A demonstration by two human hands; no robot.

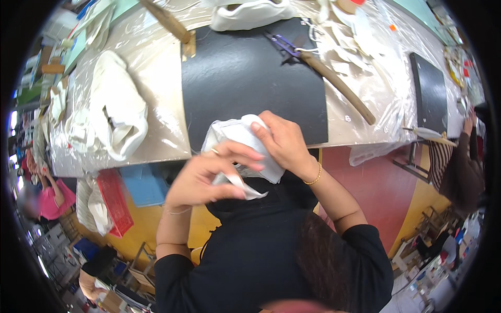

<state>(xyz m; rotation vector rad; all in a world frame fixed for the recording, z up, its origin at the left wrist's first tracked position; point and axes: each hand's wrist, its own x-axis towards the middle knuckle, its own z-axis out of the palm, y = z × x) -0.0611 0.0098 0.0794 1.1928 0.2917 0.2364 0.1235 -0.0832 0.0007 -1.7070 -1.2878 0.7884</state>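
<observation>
At the near edge of the black board (250, 78), my right hand (284, 141) grips a white fabric piece (237, 130) with folded, stitched-looking edges. Its thumb presses on top, and the fingers go behind the cloth. Just left of it, my left hand (214, 175) is curled and somewhat blurred by motion. A thin white strip (253, 194) shows at its thumb and fingers, apparently pinched there. Whether the strip is joined to the fabric piece cannot be made out. The exact kind of the fabric piece is unclear.
Purple-handled thread snips (284, 47) and a wooden-handled tool (342, 88) lie on the board's right side. White sewn pieces (117, 104) rest on the plastic-covered table at left. A red basket (115, 203) and blue bin (143, 185) stand below. Other people work on both sides.
</observation>
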